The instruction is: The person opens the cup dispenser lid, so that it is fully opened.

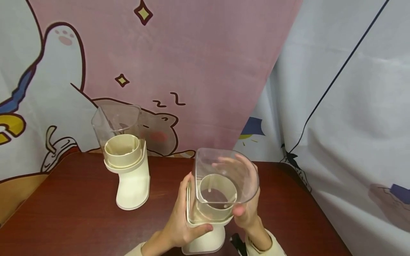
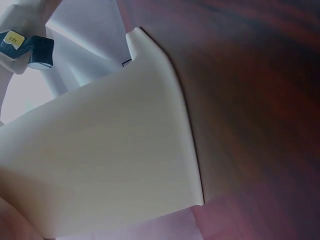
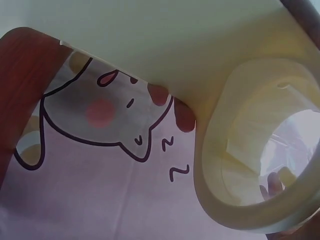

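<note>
A dispenser with a clear, open-topped hopper over a cream ring and stand is between both hands, near the table's front edge. My left hand grips its cream body from the left, thumb lying across the front. On the right, my right hand holds the hopper, with the thumb in front and fingers showing through the clear wall behind. The left wrist view shows the broad cream stand close up, its base edge near the table. From below, the right wrist view looks through the round cream ring.
A second dispenser of the same kind stands upright at the back left of the brown table. A printed cloth hangs behind the table, and a pale cloth with a black cord hangs at the right.
</note>
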The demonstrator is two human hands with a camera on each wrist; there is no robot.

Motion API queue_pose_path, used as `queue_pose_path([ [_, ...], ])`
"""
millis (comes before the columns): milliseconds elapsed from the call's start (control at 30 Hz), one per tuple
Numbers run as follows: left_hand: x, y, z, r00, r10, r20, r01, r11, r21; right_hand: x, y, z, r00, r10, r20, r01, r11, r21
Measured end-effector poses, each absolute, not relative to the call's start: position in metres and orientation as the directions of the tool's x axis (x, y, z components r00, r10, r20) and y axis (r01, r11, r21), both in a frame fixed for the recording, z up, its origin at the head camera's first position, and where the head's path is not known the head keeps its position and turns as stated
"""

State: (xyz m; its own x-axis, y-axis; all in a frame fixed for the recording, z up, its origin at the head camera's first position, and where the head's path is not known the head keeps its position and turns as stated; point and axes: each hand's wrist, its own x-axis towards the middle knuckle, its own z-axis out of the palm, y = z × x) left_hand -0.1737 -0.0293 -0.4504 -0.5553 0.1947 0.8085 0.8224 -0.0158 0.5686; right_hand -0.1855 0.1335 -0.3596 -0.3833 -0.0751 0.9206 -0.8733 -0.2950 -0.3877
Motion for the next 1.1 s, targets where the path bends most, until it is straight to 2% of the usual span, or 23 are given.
queue_pose_path([
  [167,-0.172,-0.03,-0.452,-0.57,0.212,0.794,0.81,-0.018,0.586,-0.188,0.136,-0.359,-0.405,-0.069,0.912,-0.834,-0.38,-0.399],
  [300,-0.172,-0.028,-0.451,-0.558,0.205,0.804,0.822,0.004,0.569,-0.189,0.141,-0.356,-0.393,-0.029,0.919,-0.809,-0.463,-0.361],
  [600,-0.177,-0.028,-0.449,-0.521,0.181,0.834,0.851,0.036,0.524,-0.194,0.176,-0.326,-0.379,0.21,0.901,-0.796,-0.571,-0.201],
  [667,-0.177,-0.028,-0.449,-0.516,0.18,0.838,0.855,0.04,0.518,-0.199,0.188,-0.321,-0.392,0.275,0.878,-0.807,-0.562,-0.184],
  [833,-0.177,-0.028,-0.449,-0.513,0.182,0.839,0.855,0.025,0.518,-0.215,0.217,-0.32,-0.414,0.452,0.79,-0.883,-0.412,-0.227],
  [1000,-0.178,-0.028,-0.45,-0.522,0.187,0.832,0.849,0.018,0.529,-0.236,0.244,-0.326,-0.404,0.58,0.708,-0.904,-0.136,-0.404],
  [1100,-0.178,-0.028,-0.45,-0.525,0.186,0.83,0.847,0.018,0.531,-0.247,0.256,-0.334,-0.42,0.612,0.671,-0.865,-0.046,-0.5],
])
